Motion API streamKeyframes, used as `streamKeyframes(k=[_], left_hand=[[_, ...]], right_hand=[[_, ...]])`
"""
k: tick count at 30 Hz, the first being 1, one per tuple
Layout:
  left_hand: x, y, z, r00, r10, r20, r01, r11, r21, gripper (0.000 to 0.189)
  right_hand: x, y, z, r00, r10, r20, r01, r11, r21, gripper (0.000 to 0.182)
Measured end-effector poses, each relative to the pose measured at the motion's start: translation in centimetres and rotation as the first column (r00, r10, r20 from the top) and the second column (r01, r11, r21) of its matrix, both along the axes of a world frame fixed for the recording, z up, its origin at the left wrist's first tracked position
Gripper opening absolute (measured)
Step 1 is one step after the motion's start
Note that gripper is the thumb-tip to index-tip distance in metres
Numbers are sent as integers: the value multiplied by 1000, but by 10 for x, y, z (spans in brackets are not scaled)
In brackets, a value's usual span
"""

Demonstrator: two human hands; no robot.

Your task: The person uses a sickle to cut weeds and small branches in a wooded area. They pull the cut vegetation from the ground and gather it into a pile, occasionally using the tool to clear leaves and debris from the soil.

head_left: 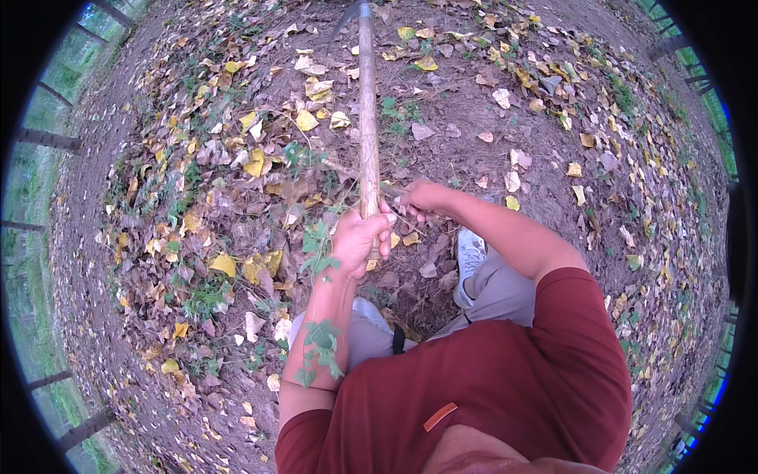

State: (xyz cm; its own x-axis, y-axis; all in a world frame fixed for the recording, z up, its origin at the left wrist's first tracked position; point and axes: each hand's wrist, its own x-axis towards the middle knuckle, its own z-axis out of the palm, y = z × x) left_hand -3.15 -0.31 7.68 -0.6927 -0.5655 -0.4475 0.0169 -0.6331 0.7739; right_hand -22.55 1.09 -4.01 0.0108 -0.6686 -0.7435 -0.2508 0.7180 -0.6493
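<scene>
My left hand (364, 237) is closed around the lower end of a long wooden handle (368, 130). At the handle's far end is a curved dark metal blade (342, 25), partly cut off by the picture's top edge. My right hand (421, 198) grips a thin brown stick (394, 191), just right of the handle; the stick seems to pass behind the handle towards the left. A green leafy vine (323, 338) trails over my left wrist and forearm, with more of its leaves (317, 243) beside the left hand.
Dry brown and yellow leaves (222, 265) cover much of the bare soil, with small green weeds (204, 299) among them. My shoes (471, 255) stand on the ground below the hands. Tree trunks (50, 140) rise at both outer edges of the view.
</scene>
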Motion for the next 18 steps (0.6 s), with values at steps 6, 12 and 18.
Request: streamKeyframes(k=[6,12,18], left_hand=[[-7,-8,-34,1000,-24,9,23,996,86,11],[-26,8,-48,984,-154,90,142,982,122,14],[-39,24,-61,904,-387,179,383,922,62,32]], right_hand=[[35,3,57,868,-363,339,335,932,140,41],[22,21,58,787,-489,376,483,868,116,55],[8,27,19,748,-555,365,573,817,67,30]])
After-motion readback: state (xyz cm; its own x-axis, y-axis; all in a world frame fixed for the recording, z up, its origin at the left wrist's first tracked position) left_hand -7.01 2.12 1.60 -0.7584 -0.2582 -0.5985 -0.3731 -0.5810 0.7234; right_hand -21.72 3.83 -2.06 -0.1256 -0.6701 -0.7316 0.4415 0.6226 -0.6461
